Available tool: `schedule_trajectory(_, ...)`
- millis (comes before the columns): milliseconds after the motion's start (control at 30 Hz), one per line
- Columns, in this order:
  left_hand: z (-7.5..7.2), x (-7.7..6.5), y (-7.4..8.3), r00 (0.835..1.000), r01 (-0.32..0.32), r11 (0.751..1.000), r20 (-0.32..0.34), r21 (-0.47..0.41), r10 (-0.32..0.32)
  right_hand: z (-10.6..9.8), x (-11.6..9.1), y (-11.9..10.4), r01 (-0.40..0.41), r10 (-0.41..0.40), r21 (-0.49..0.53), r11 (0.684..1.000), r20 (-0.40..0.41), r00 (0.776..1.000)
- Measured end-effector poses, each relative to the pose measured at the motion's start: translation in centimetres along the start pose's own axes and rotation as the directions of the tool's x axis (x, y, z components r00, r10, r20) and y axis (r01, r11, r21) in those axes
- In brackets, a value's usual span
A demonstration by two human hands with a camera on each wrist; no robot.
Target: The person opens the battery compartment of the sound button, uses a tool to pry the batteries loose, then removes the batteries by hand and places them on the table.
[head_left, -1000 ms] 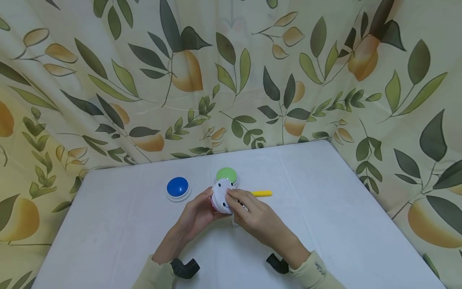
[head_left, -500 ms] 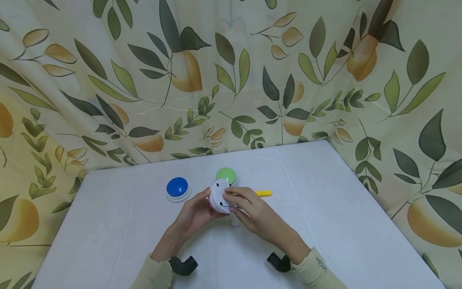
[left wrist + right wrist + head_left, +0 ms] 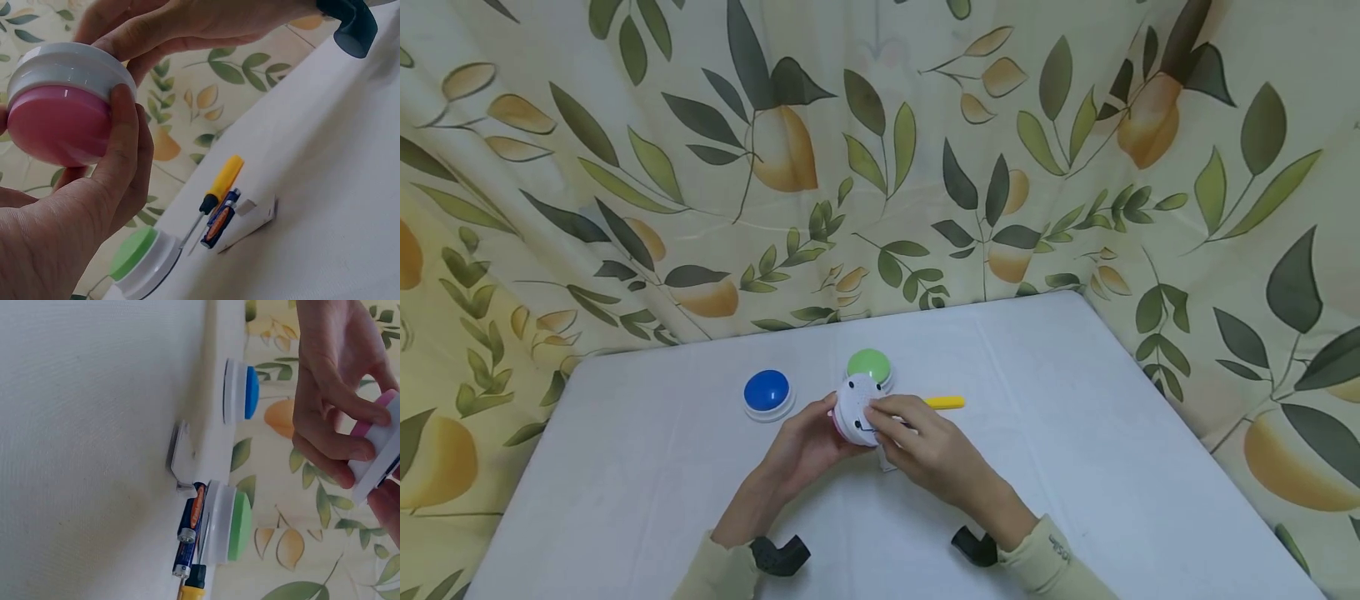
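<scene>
My left hand grips a round push button with a pink dome and a white base, held above the table. The white underside, with small dark holes, faces up towards the head camera. The thumb and fingertips of my right hand touch that underside. A dark blue strip shows at the base in the right wrist view; whether those fingertips pinch something there is hidden. Below lie two blue-and-orange batteries, a yellow-handled screwdriver and a small white cover-like piece.
A green push button stands on the white-covered table just beyond my hands. To its left stands a blue push button. A leaf-and-fruit patterned curtain hangs behind the table.
My right fingers shift slightly over the white underside, spreading somewhat and then drawing closer together. My left hand keeps its grip on the push button, which tilts only a little.
</scene>
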State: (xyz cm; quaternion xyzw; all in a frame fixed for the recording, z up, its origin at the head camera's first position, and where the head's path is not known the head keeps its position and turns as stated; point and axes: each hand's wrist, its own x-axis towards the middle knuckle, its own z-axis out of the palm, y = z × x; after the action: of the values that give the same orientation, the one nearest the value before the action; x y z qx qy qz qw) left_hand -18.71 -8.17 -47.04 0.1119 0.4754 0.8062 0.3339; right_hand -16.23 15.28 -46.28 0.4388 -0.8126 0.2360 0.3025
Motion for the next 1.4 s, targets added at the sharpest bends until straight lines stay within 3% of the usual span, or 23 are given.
schedule_trajectory(400, 0.0, 0.0, 0.0, 1.000, 0.010, 1.000, -0.003, 0.006, -0.010, -0.1, -0.3, 0.0, -0.007, 0.007, -0.012, 1.000, 0.009, 1.000)
schedule_trajectory(567, 0.2, 0.0, -0.1, 1.000, 0.015, 1.000, 0.006, -0.008, -0.015, 0.0, -0.5, 0.0, -0.063, 0.065, 0.069, 0.996, -0.031, 0.997)
schedule_trajectory(800, 0.7, 0.2, -0.5, 1.000, 0.022, 0.995, 0.002, -0.097, -0.022, 0.0, -0.6, -0.1, -0.214, 0.235, 0.243, 0.946, -0.061, 0.970)
schedule_trajectory(967, 1.1, 0.4, -0.9, 1.000, 0.028, 0.983, 0.009, -0.180, -0.027, 0.2, -0.6, -0.1, -0.285, 0.312, 0.264, 0.921, -0.065, 0.948)
schedule_trajectory(1233, 1.6, 0.6, -1.7, 0.997, 0.070, 0.978, 0.033, -0.197, -0.064, 0.5, -0.8, 0.3, -0.396, 0.423, 0.274, 0.877, -0.048, 0.905)
schedule_trajectory(1400, 1.7, 0.8, -1.9, 0.997, 0.080, 0.967, 0.042, -0.241, -0.071, 0.8, -0.9, 0.5, -0.413, 0.445, 0.330, 0.849, -0.026, 0.895)
